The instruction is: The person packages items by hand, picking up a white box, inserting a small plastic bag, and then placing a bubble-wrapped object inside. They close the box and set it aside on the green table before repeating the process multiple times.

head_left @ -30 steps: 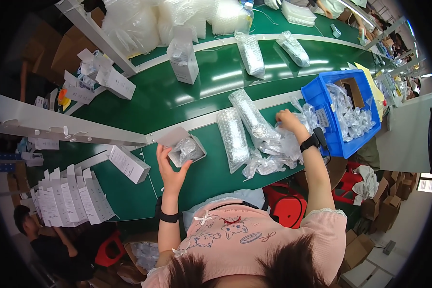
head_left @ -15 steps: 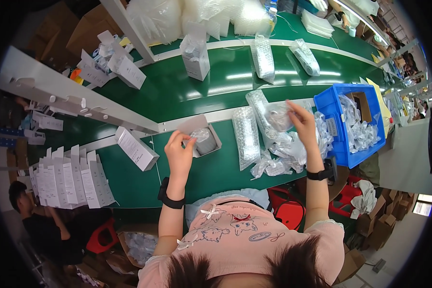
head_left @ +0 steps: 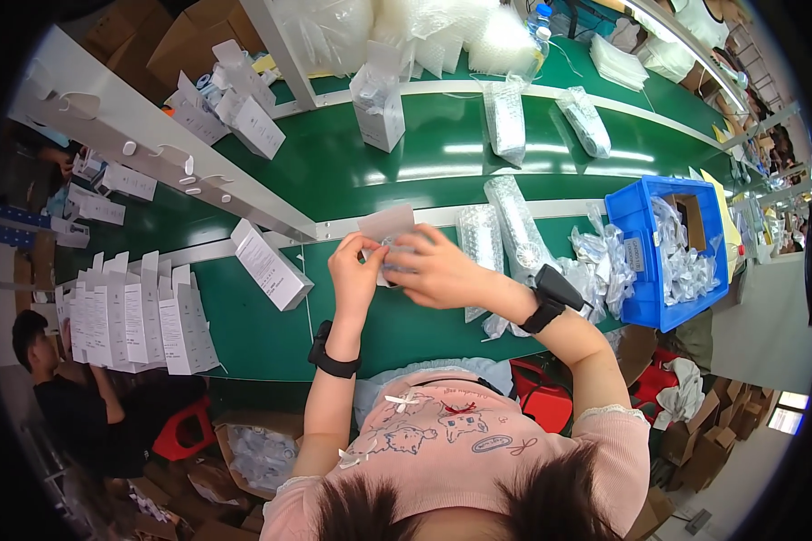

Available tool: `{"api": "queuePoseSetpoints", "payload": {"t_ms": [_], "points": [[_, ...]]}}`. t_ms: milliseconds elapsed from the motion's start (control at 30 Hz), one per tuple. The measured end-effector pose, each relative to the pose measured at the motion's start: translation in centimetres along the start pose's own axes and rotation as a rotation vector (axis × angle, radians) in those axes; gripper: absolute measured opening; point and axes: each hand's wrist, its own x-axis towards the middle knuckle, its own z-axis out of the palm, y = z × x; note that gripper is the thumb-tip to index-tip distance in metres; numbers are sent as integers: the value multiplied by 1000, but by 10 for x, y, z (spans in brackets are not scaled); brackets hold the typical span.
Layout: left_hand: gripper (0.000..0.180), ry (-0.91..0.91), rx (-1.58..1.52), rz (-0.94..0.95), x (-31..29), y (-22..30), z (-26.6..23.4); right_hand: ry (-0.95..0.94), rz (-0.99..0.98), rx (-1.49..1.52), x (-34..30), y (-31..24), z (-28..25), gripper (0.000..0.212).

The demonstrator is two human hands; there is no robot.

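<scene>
An open white box (head_left: 388, 222) stands on the green bench in front of me, its flap raised at the back. My left hand (head_left: 355, 269) is at the box's left side, thumb and fingers pinched together; whatever lies between them is too small to make out. Over the mouth of the box, my right hand (head_left: 442, 270) has bent fingers around a small clear plastic bag, mostly hidden by them. The hands nearly touch and cover most of the box and its contents. To their right lie two bubble-wrapped packs, a nearer one (head_left: 480, 236) and a longer one (head_left: 514, 216).
A blue bin (head_left: 632, 256) of clear plastic bags stands at the right, with loose bagged pieces (head_left: 595, 270) beside it. At the left are a white box (head_left: 271, 270) and a row of upright boxes (head_left: 140, 325). A metal post (head_left: 167, 149) slants across the bench. A person (head_left: 81, 388) sits far left.
My right hand has moved left from above the loose bags to the white box, bringing the clear plastic bag. My left hand stays at the box. The view has shifted slightly.
</scene>
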Motion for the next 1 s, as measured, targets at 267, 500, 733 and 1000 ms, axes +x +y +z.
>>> {"api": "queuePoseSetpoints", "payload": {"t_ms": [267, 500, 733, 1000], "points": [[27, 307, 105, 97, -6, -41, -43, 225, 176, 213, -21, 12, 19, 66], [94, 218, 541, -499, -25, -152, -102, 116, 528, 790, -6, 36, 47, 92], [92, -115, 611, -629, -97, -104, -127, 597, 745, 966, 51, 156, 6, 97], [83, -18, 168, -566, -68, -171, -125, 647, 533, 356, 88, 295, 45, 98]]}}
